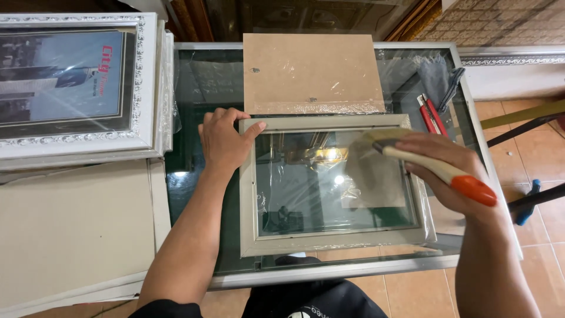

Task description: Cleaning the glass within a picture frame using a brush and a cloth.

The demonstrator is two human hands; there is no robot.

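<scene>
Brush: a paintbrush with a pale handle and an orange-red end, held slantwise, bristles toward the upper left over the glass of the frame, orange end pointing lower right.
Right hand: the right hand is wrapped around the brush handle, fingers closed on it, the hand over the right side of the frame.
Frame: a pale grey picture frame lies flat under both hands, wrapped in clear film, its glass pane showing reflections and the table below.
Left hand: the left hand lies flat, fingers spread and together with nothing clasped, pressing on the frame's upper left corner, thumb along the top edge.
Backing board: a brown backing board in clear wrap lies just beyond the frame's top edge, above the brush tip.
Table: the glass-topped table with a metal rim bears the frame and board.
Beyond the right hand: a red-handled tool and a grey cloth lie at the table's far right corner.
Beside the left hand: a white ornate framed picture lies on a stack, with pale flat boards nearer the person.
Floor: orange tiles show to the right.
</scene>
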